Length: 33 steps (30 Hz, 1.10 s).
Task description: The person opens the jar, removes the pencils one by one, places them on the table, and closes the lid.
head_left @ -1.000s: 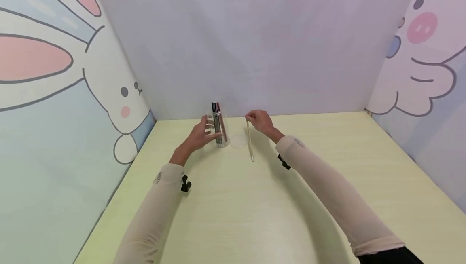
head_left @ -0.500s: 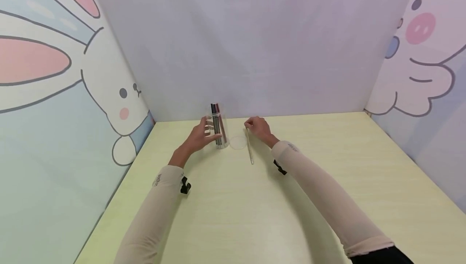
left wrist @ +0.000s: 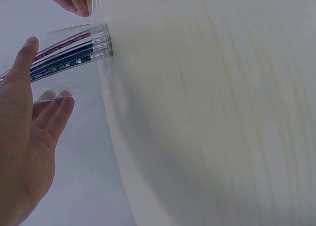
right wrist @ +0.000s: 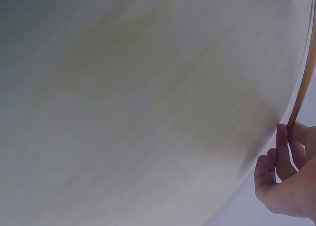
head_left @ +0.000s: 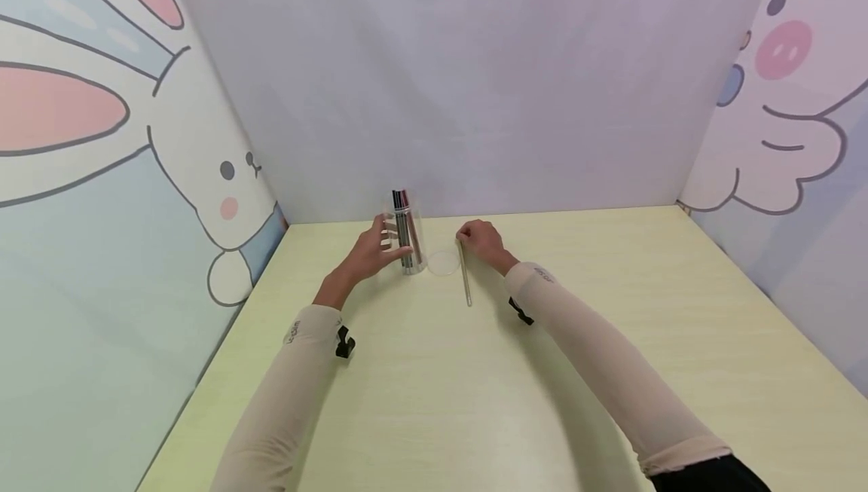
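Observation:
My left hand [head_left: 371,252] holds a clear cylindrical container [head_left: 414,269] near the back of the table, thumb in front and fingers round the far side. Several dark and reddish pencils [left wrist: 61,59] stand inside it, showing through the wall. To the right, my right hand [head_left: 481,241] pinches the far end of a slim yellowish pencil [head_left: 465,275], whose other end points toward me. Whether that near end touches the table cannot be told. Between the container and this pencil lies a clear round disc [head_left: 443,274], flat on the tabletop.
A pale wood-grain table [head_left: 420,401] spreads out in front of me. Behind it rises a plain greyish-lilac backdrop [head_left: 461,85]. Panels with a cartoon rabbit [head_left: 203,175] and a cartoon pig [head_left: 814,115] flank the left and right sides.
My right hand has come slightly nearer to me with the pencil, then stayed almost still over the last half second. The left hand and the container hold their place.

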Tool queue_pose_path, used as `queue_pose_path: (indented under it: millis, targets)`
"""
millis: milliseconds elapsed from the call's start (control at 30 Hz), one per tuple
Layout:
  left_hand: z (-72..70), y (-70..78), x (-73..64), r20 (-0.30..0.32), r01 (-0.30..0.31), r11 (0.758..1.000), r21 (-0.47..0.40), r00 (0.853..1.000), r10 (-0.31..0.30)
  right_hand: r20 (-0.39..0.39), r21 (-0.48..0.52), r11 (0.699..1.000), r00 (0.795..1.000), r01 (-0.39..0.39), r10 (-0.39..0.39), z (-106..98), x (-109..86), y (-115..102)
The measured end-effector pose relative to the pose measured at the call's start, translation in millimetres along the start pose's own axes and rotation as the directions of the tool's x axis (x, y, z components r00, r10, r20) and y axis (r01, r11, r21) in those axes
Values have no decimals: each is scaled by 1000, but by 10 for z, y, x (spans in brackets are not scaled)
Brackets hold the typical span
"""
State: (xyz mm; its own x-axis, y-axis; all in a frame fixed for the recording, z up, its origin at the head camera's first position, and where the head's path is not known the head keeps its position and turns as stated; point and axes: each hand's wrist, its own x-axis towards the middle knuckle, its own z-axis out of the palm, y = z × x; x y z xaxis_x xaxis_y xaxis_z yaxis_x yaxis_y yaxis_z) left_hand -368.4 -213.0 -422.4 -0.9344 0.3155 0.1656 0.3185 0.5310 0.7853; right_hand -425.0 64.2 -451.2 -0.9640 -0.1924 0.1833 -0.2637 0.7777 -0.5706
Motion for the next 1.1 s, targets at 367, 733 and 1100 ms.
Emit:
queue_pose_path:
  millis: [367,733,1100]
  targets:
    - [-3,9,-6,5,-9,1000,-8,1000,9,15,-35,999,1000,1,0,50,16,-1]
    - [-17,15,-27,4,0,1000,-5,1000,0,30,-33,999,1000,0,1,77,9,-11]
    - [-19,-22,-26,-2,-14,1000,-3,1000,14,42,-28,1000,999,0,1,59,-3,-19]
